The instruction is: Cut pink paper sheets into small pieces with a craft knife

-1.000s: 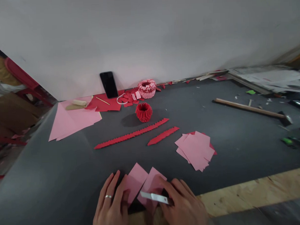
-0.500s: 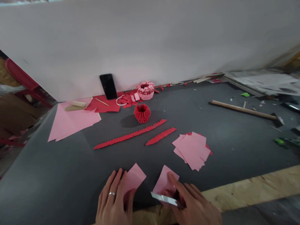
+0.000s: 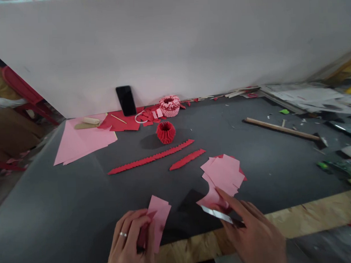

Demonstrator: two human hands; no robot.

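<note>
My left hand (image 3: 131,238), with a ring on one finger, pinches pink paper pieces (image 3: 160,220) above the table's near edge. In my right hand (image 3: 250,228) are a curled pink paper piece (image 3: 214,198) and a utility knife (image 3: 217,213) whose blade points left. That curled piece overlaps the near side of a pile of pink paper squares (image 3: 223,172), with red paper showing underneath. Beyond my hands lie a long red folded-paper strip (image 3: 152,158) and a shorter red strip (image 3: 188,159). A red folded-paper ring (image 3: 165,132) stands behind them.
Against the white wall are a pink paper ring (image 3: 169,105), red scraps, and a phone (image 3: 126,100). Pink sheets (image 3: 80,144) lie at left. A wooden-handled hammer (image 3: 281,128) and stacked papers (image 3: 303,96) are at right. A wooden strip (image 3: 311,215) borders the near edge.
My right hand has moved right and up with the knife and pink paper, to the pile. My left hand has closed round its pink pieces and tilted them upright.
</note>
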